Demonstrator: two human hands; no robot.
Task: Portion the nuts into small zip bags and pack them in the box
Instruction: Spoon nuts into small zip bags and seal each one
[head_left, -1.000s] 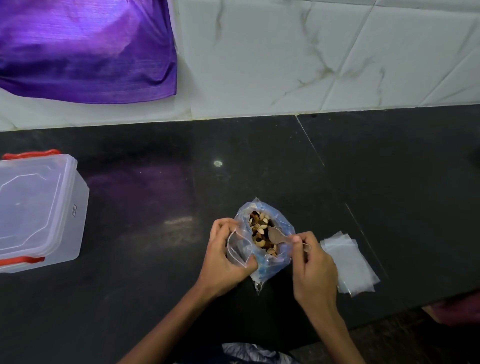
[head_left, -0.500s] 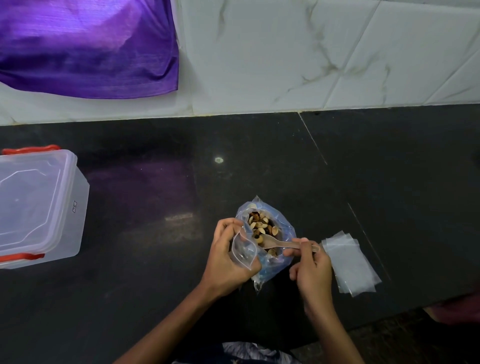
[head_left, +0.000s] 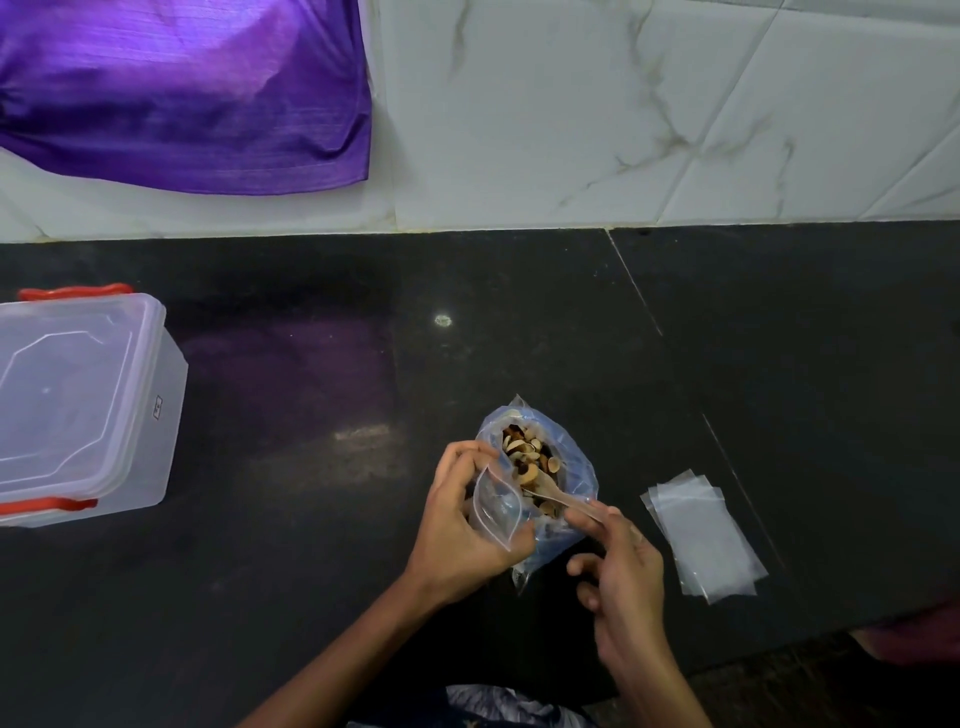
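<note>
Black counter (head_left: 311, 571): right hand (head_left: 621, 571) pinches spoon (head_left: 563, 501), now lowered, bowl toward small zip bag (head_left: 497, 512) pinched open by left hand (head_left: 465, 530); nuts (head_left: 527, 457) in blue bag (head_left: 571, 467) behind; lidded box (head_left: 78, 405) far left. Transfer imminent.

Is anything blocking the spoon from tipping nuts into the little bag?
Nothing visible does. The left hand holds the little bag open beside the spoon, which the right hand pinches.
</note>
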